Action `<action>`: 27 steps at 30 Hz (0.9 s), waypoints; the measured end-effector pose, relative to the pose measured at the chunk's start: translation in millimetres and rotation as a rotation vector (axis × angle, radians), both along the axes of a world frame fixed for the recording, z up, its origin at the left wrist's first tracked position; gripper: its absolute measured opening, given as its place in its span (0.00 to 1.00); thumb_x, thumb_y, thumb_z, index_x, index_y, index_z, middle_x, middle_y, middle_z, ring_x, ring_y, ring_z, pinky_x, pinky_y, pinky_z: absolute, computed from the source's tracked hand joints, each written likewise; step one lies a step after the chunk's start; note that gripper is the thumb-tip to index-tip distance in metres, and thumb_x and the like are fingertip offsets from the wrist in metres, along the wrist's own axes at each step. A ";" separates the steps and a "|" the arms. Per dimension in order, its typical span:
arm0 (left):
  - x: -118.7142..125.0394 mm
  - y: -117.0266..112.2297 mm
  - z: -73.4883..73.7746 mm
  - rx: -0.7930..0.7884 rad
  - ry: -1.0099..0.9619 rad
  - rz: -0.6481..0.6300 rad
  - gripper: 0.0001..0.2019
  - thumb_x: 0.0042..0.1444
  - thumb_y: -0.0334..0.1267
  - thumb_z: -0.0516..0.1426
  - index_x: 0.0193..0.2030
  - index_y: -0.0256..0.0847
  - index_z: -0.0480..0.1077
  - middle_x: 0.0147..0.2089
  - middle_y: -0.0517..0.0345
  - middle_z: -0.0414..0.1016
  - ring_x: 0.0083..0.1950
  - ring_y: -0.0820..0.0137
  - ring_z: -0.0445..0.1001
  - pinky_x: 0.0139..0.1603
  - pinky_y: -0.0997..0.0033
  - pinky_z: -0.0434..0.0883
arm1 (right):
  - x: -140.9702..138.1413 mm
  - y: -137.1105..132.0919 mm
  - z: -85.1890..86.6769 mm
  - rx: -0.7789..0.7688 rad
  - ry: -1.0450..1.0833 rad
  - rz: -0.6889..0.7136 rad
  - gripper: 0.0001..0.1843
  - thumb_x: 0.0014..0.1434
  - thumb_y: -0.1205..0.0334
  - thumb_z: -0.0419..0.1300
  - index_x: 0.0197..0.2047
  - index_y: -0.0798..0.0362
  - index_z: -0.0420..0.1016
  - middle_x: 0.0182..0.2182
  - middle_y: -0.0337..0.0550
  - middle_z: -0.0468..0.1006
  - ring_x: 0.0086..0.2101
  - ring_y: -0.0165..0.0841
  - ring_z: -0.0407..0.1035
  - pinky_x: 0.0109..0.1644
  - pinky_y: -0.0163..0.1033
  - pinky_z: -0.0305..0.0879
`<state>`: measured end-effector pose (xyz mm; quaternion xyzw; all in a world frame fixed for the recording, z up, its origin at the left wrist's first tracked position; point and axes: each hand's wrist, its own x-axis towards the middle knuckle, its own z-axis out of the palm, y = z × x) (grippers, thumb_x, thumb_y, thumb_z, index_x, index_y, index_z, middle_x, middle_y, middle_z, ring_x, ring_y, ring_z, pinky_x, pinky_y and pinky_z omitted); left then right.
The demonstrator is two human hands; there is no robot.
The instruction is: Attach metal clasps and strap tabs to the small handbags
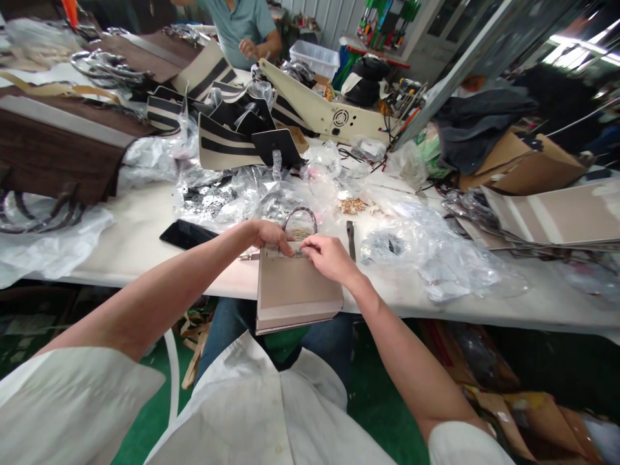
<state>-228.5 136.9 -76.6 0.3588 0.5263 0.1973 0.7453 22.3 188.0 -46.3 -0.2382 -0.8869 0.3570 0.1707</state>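
Note:
A beige handbag body [298, 287] with a dark curved handle [301, 213] lies at the table's front edge, partly jutting over my lap. My left hand [272, 236] grips its upper edge, the thumb pressed on the panel. Beside it, my right hand [325, 255] pinches at the same edge with thumb and fingertips together; whatever small piece sits between the fingertips is too small to make out. To the right of the bag lies a dark flat hand tool [351, 240]. A black phone [186, 234] rests to the left of my left hand.
Crumpled clear plastic [440, 252] spreads over the table's right side. Small gold-coloured hardware [352, 205] lies behind the bag. Brown bags [53, 152] are stacked at left, black-and-cream panels [227, 142] at the back. Another person [242, 32] sits across the table.

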 end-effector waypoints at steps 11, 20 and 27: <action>-4.0 -0.9 -2.2 -0.012 0.006 0.001 0.37 0.41 0.39 0.82 0.61 0.42 0.82 0.50 0.52 0.91 0.45 0.59 0.89 0.43 0.68 0.86 | 6.6 -13.4 -8.8 0.210 0.042 -0.029 0.09 0.74 0.69 0.62 0.45 0.48 0.84 0.44 0.44 0.84 0.43 0.39 0.79 0.49 0.42 0.71; -4.2 1.1 -3.5 0.002 -0.011 -0.014 0.32 0.42 0.38 0.81 0.56 0.41 0.84 0.50 0.51 0.91 0.45 0.60 0.89 0.41 0.72 0.85 | 17.6 -21.9 -15.6 0.261 0.076 0.009 0.13 0.79 0.68 0.57 0.52 0.49 0.85 0.48 0.49 0.80 0.46 0.41 0.79 0.56 0.45 0.75; -4.1 0.5 -2.9 0.003 -0.006 0.005 0.33 0.41 0.38 0.81 0.57 0.41 0.84 0.49 0.51 0.91 0.46 0.58 0.90 0.43 0.69 0.87 | 24.7 -36.0 -22.3 0.299 0.089 0.014 0.15 0.80 0.66 0.56 0.56 0.47 0.86 0.52 0.50 0.81 0.49 0.42 0.80 0.57 0.45 0.78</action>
